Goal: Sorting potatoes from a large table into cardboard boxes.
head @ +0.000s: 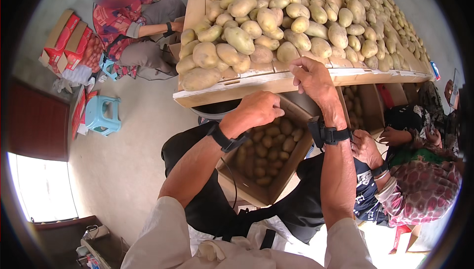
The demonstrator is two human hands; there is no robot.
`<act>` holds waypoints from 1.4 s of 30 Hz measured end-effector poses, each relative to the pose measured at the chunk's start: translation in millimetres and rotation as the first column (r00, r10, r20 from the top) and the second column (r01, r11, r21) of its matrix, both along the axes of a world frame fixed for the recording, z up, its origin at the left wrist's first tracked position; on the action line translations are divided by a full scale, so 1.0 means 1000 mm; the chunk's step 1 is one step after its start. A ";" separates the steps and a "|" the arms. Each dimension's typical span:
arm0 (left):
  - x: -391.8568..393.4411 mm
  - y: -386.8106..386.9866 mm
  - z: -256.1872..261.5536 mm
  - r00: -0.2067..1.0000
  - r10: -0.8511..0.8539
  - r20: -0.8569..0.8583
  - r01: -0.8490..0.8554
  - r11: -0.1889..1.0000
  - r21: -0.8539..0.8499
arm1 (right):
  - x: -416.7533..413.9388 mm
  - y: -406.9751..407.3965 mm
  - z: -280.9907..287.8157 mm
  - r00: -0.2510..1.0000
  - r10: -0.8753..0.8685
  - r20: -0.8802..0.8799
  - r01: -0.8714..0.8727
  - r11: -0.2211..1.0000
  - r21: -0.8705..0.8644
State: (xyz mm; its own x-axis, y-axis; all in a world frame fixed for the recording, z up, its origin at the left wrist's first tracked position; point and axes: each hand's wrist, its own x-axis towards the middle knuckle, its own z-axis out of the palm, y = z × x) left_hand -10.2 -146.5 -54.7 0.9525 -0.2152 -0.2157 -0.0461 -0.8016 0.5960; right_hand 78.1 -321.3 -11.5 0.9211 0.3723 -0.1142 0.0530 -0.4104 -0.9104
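Note:
A large heap of potatoes (239, 40) covers the cardboard-lined table (259, 86) before me. Below its front edge, between my knees, a cardboard box (249, 189) holds many loose potatoes (272, 153). My left hand (256, 110) is above the far left part of this box, fingers curled and palm hidden. I see no potato in it, though its inner side is out of sight. Close to the table's front edge hangs my right hand (313, 80), bent at the wrist, fingers loosely curled and apart, with nothing visible in them.
A person (122, 28) sits at the table's left side; another person (407, 184) is close at my right, a hand near my right forearm. Another potato box (364, 110) stands under the table. Blue plastic stool (103, 115) and red cartons (66, 45) are on the left.

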 end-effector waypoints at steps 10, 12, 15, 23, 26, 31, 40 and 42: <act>0.010 0.052 0.036 0.521 0.382 0.763 -0.412 0.896 -0.167 | -0.006 0.017 0.000 1.000 0.023 0.022 -0.022 0.999 -0.049; 0.014 0.061 0.041 0.512 0.335 0.791 -0.476 0.877 -0.063 | -0.008 0.020 0.001 0.999 0.029 0.022 -0.027 0.998 -0.062; 0.027 0.073 0.041 0.565 0.285 0.775 -0.547 0.832 0.093 | -0.010 0.023 0.003 0.999 0.039 -0.003 -0.039 0.997 -0.066; 0.068 0.071 0.042 0.681 0.436 0.589 -0.602 0.790 0.112 | -0.007 0.029 -0.009 0.997 0.054 0.064 -0.049 0.996 -0.071; 0.065 0.057 0.043 0.595 0.299 0.746 -0.518 0.852 0.071 | -0.005 0.029 -0.010 0.994 0.074 0.084 -0.066 0.993 -0.096; 0.060 0.043 0.048 0.657 0.260 0.708 -0.382 0.924 0.016 | -0.010 0.033 -0.001 0.991 0.026 -0.128 -0.010 0.992 0.123; 0.030 -0.004 0.047 0.621 0.075 0.780 -0.030 0.997 -0.072 | -0.007 0.027 -0.001 0.812 0.256 -0.525 0.295 0.596 0.747; 0.023 -0.011 0.044 0.631 0.039 0.775 0.075 0.991 -0.111 | -0.007 0.028 -0.001 0.751 0.257 -0.608 0.477 0.425 0.769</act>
State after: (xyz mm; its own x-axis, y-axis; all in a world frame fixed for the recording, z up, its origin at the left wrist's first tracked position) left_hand 12.3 -157.6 -10.5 0.7513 -0.2041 0.6276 -0.5496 -0.7199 0.4239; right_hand 71.3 -292.9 -12.5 0.8171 0.4944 -0.2966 -0.5718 0.6290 -0.5268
